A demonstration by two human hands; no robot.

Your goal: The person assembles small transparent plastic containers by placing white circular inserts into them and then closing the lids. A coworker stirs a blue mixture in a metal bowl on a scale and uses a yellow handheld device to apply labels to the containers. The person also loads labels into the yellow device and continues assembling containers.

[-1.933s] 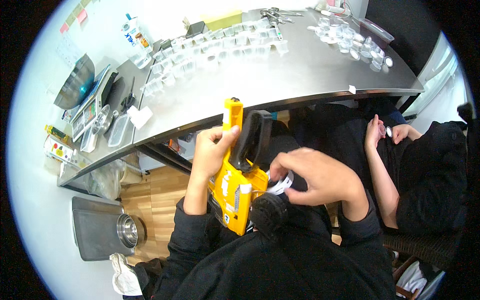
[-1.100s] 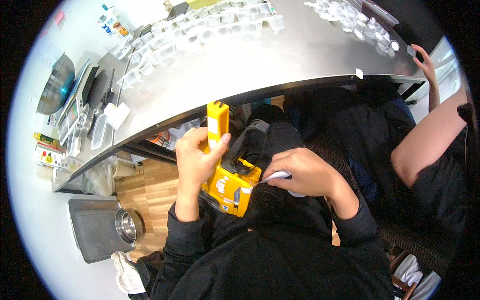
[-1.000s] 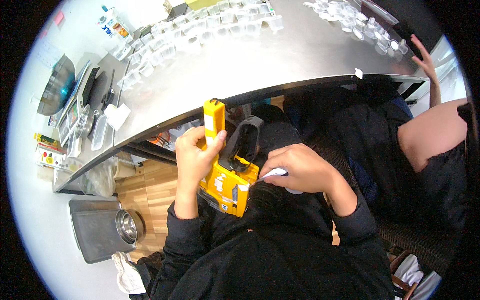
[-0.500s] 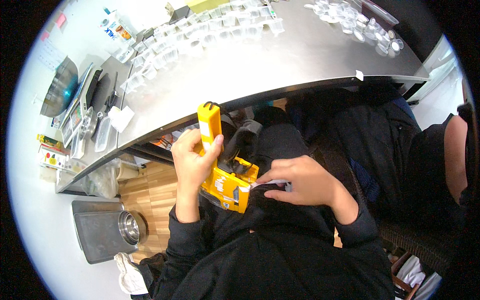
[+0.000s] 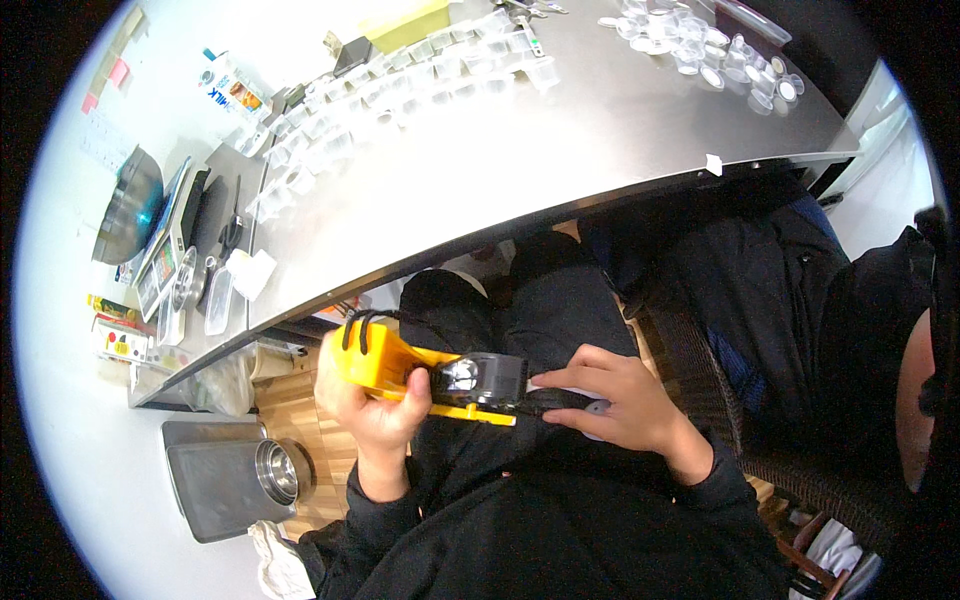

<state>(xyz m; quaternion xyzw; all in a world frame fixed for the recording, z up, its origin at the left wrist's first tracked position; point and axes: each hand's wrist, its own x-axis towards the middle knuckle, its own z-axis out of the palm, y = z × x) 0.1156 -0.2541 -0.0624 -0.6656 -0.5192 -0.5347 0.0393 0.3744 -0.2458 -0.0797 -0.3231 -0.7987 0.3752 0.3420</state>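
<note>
A yellow and black hand-held tool that looks like a price label gun (image 5: 376,362) is held above my lap. My left hand (image 5: 392,428) is closed around its yellow handle, with the thumb on top. The tool is turned so its black front end and a shiny inner part face up. At that front end, my right hand (image 5: 632,402) is closed, thumb and fingers at either side of a black part. A bit of a white strip (image 5: 598,407) shows under the right fingers; most of it is hidden.
Rows of clear plastic cups (image 5: 440,85) stand on the steel table (image 5: 480,170), with loose lids (image 5: 700,55) at the far right. A scale (image 5: 158,268) sits at the left. Metal bowls (image 5: 283,470) rest on a tray below. Another person (image 5: 760,270) sits at my right.
The label gun has tipped from upright to lying across, handle toward the left, its black front end now showing. My right hand stays at its front end, slightly lower.
</note>
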